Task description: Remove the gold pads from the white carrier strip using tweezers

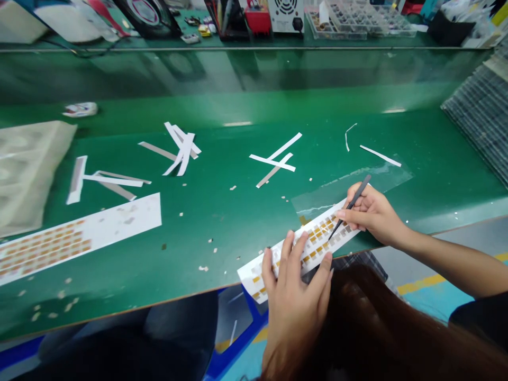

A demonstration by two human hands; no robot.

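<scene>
Right hand's grip (371,214) holds slim dark pointed tool (360,191), tip at long white sheet (318,239) with orange-brown rectangles (305,260); left hand (296,283) lies spread on sheet, by front edge of green bench (222,222).

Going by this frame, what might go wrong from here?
The tweezers in the right hand point down at the white sheet, so a slip might scratch or shift its amber patches.

The sheet's near corner appears to reach past the edge of the green table; if the left hand lifted, it might tip.

Loose pale scraps lie nearby and could stick to the work.
</scene>
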